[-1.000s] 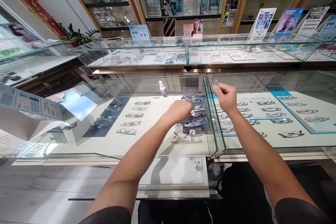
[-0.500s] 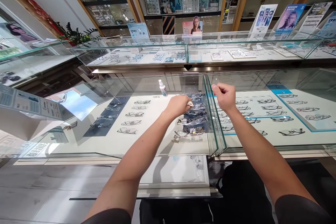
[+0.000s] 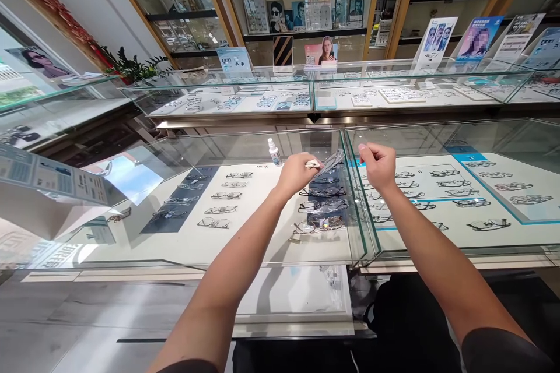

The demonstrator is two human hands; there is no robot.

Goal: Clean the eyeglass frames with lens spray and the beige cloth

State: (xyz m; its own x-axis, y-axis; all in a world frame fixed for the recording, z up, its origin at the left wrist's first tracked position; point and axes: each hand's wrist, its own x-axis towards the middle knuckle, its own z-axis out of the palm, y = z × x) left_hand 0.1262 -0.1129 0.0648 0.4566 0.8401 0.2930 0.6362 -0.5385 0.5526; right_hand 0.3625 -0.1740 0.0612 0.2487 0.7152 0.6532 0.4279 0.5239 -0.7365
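Looking down, head view: two bare hands reach over glass-walled display cases with spectacles laid out in rows.
Left hand: the left hand pinches a pale wad, perhaps cloth, between thumb and fingers; the other fingers are folded under and partly hidden.
Raised glasses: a pair of glasses sits at the left fingertips, just to their right, seemingly lifted at an angle; whether the fingers grip the frame or only press the wad against it, I cannot tell.
Long axis: diagonal, from the left fingertips away and up to the right, so its far end points towards the divider.
Nearer hand: the left, right at the glasses; the right is apart from them, farther to the right.
Right hand: the right hand is curled into a loose fist, thumb outward; nothing shows in it, though its inside is hidden.
Between: the glass divider stands between the raised glasses and the right hand.
Below: more glasses lie in a column on a dark strip.
Behind the left wrist: an upright spray bottle.
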